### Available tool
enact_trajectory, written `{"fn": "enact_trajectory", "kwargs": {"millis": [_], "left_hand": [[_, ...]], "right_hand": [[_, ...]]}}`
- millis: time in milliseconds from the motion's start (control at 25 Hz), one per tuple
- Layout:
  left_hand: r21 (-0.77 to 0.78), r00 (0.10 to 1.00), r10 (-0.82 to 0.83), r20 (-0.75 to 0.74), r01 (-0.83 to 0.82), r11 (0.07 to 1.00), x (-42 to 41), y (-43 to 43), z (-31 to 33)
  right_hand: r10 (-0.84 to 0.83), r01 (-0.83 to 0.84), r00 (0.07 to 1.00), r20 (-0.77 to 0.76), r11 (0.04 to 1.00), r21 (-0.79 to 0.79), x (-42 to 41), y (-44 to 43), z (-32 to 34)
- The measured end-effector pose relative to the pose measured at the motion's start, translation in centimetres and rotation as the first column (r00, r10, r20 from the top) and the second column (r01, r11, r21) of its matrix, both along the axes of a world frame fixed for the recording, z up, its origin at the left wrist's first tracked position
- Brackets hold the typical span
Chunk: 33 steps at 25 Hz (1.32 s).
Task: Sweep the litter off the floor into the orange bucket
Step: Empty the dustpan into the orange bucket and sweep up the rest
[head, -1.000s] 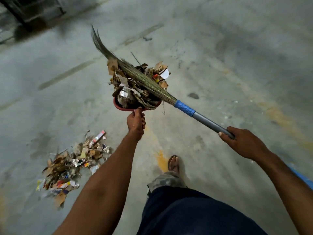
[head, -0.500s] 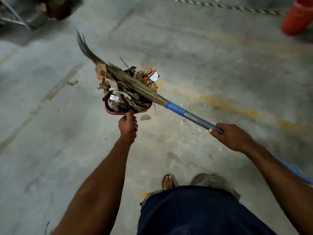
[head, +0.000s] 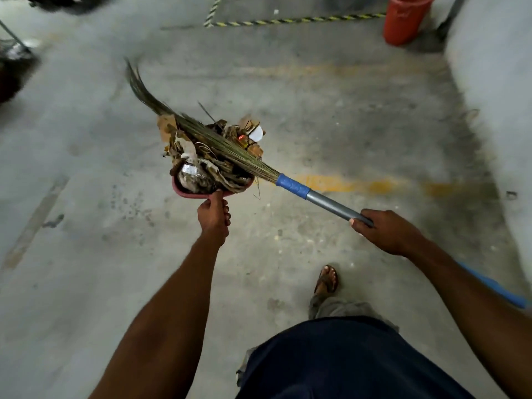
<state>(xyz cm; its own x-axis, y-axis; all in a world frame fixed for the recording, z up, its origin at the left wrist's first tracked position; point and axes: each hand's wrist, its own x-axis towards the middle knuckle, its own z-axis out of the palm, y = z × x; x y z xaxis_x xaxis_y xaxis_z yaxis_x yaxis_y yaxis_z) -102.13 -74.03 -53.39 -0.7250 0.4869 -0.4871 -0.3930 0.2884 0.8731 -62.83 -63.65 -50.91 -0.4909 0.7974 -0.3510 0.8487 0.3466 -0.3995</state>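
Pink dustpan (head: pixel 185 192) sits in our left grip (head: pixel 214 218); right grip (head: pixel 385 231) clasps the broom (head: pixel 328 201), apparently to pin litter (head: pixel 193 177) for the orange bucket (head: pixel 406 18)

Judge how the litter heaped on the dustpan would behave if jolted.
Probably light and loose: the litter is paper and cardboard scraps heaped above the dustpan rim, so pieces could slide off. The broom bristles lying across it likely pin it, though they look flexible.
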Motion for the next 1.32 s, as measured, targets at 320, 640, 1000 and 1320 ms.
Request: {"fn": "enact_trajectory", "kwargs": {"millis": [320, 640, 1000, 1320], "left_hand": [[0.004, 0.995, -0.095, -0.013, 0.095, 0.995, 2.1, 22.8, 0.9], [0.044, 0.973, -0.225, -0.05, 0.228, 0.973, 2.1, 46.6, 1.3], [0.016, 0.916, -0.399, -0.043, 0.4, 0.916, 2.0, 75.2, 1.3], [0.006, 0.857, -0.513, -0.048, 0.514, 0.858, 5.4, 99.1, 0.2]], "right_hand": [[-0.079, 0.079, 0.996, -0.046, 0.997, -0.001, 2.5, 19.3, -0.1], [-0.212, 0.213, 0.974, -0.078, 0.977, 0.01, 3.5, 38.0, 0.0], [-0.35, 0.352, 0.935, -0.06, 0.935, 0.033, 3.2, 59.4, -0.5], [-0.451, 0.452, 0.892, -0.042, 0.892, 0.02, 5.6, 79.1, -1.4]]}}
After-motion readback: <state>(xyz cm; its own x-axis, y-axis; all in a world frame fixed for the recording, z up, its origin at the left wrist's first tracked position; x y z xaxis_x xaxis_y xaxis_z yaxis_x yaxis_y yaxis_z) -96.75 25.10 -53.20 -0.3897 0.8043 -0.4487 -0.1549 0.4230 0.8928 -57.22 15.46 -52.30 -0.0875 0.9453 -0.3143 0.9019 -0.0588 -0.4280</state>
